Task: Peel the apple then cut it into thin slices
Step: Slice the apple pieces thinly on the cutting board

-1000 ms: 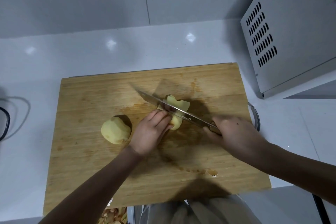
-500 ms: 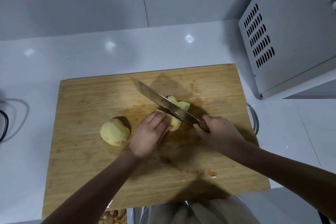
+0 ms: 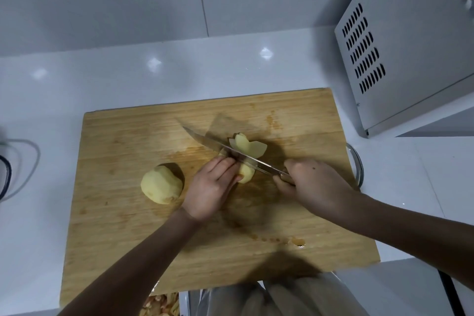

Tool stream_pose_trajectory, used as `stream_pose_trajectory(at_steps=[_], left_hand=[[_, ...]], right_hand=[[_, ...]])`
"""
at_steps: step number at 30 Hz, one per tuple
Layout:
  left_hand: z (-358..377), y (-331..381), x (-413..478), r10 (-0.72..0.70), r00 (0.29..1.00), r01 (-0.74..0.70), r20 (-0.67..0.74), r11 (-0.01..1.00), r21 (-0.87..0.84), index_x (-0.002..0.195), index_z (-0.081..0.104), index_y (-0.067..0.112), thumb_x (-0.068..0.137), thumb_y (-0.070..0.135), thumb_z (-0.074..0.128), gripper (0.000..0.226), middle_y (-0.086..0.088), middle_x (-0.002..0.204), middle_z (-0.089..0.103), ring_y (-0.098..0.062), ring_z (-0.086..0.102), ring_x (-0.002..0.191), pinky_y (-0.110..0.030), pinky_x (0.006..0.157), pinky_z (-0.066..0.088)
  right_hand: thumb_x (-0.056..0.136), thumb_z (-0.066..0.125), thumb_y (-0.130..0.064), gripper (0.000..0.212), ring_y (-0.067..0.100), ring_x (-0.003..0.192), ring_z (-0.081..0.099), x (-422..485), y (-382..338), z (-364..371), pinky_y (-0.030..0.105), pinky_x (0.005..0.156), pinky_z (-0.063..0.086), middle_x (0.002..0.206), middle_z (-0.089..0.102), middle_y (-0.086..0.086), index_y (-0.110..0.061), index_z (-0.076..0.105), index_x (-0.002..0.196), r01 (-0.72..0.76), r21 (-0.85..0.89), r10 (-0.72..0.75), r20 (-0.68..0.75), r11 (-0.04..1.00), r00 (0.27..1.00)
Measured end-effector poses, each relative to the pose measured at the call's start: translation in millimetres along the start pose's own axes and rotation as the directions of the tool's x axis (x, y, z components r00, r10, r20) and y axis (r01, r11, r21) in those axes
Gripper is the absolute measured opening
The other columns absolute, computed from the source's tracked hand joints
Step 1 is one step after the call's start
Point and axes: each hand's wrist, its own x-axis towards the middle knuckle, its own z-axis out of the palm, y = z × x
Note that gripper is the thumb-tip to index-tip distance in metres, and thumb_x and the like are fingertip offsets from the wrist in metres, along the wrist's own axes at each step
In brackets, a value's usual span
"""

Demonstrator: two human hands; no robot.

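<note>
The apple piece sits under the left grip, knife crossing it.

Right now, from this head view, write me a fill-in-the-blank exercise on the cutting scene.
1. The right hand grips the long steel kitchen knife by its ____.
2. The left hand holds the pale peeled apple piece on the ____ cutting board.
3. The rounded uncut peeled apple half lies to the ____ of the left hand.

Missing words: handle; wooden; left.

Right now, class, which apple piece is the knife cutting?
The piece the left hand holds, under the knife; the rounded half lies alone, the slices beyond it.
</note>
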Motion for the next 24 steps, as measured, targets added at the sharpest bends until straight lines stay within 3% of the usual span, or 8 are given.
stream_pose_trajectory(at_steps=[5,9,15,24], left_hand=[[1.4,0.3,-2.6,-0.021,1.000,0.021,-0.010,0.999,-0.028,0.101,0.070,0.001,0.089,0.023,0.058,0.028,-0.012,0.098,0.068,-0.019,0.056,0.097,-0.029,0.081,0.050],[0.2,-0.6,-4.1,-0.044,0.999,0.043,-0.024,0.997,-0.060,0.097,0.068,-0.001,0.089,0.023,0.058,0.027,-0.014,0.097,0.067,-0.020,0.055,0.096,-0.029,0.081,0.049],[-0.3,-0.7,-3.0,-0.036,0.999,0.037,0.005,0.998,-0.046,0.100,0.068,0.002,0.089,0.023,0.057,0.026,-0.012,0.100,0.067,-0.020,0.055,0.096,-0.031,0.074,0.052],[0.1,-1.8,-1.6,-0.010,1.000,0.010,0.004,0.999,-0.030,0.096,0.070,0.001,0.089,0.022,0.056,0.026,-0.012,0.098,0.068,-0.019,0.053,0.095,-0.027,0.080,0.045]], right_hand=[[0.097,0.037,-0.040,0.026,0.015,0.065,0.047,18.9,0.4,29.1,0.026,0.054,0.032,0.064,0.038,-0.009,-0.020,0.038,0.080,0.021,0.057,-0.020,-0.019,0.998,1.000],[0.096,0.040,-0.042,0.027,0.016,0.068,0.047,14.4,8.0,28.6,0.028,0.060,0.032,0.067,0.043,-0.007,-0.019,0.042,0.082,-0.060,0.196,0.065,-0.016,0.979,0.998],[0.095,0.039,-0.045,0.031,0.014,0.067,0.053,-12.4,8.7,12.2,0.029,0.061,0.041,0.070,0.051,-0.006,-0.017,0.051,0.090,-0.025,0.119,0.033,-0.071,0.993,0.997],[0.095,0.040,-0.042,0.027,0.015,0.061,0.046,-11.7,2.6,-3.5,0.027,0.051,0.031,0.063,0.040,-0.010,-0.020,0.042,0.080,-0.006,0.025,0.007,-0.024,1.000,1.000]])
